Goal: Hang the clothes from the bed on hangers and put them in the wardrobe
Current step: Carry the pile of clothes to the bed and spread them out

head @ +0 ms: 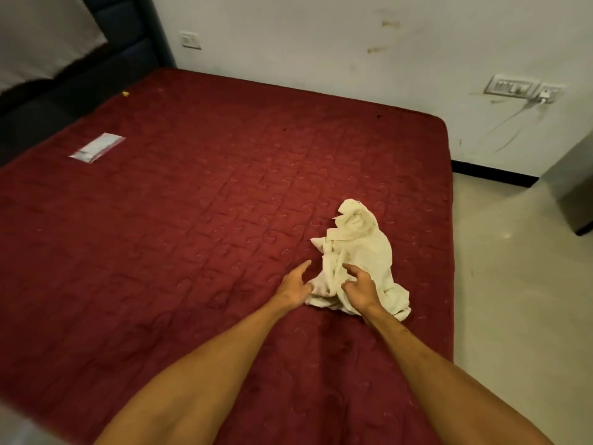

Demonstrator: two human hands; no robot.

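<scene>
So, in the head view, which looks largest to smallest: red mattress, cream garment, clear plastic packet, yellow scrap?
1. red mattress
2. cream garment
3. clear plastic packet (farther from the camera, so true size against the garment is unsure)
4. yellow scrap

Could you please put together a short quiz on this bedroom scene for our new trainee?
1. True or false: the cream garment lies neatly folded.
2. Which lies nearer the dark headboard? A: the cream garment. B: the clear packet.
3. Fill in: the mattress is ___ in colour.
Key: 1 false, it is crumpled; 2 B; 3 red.
</scene>
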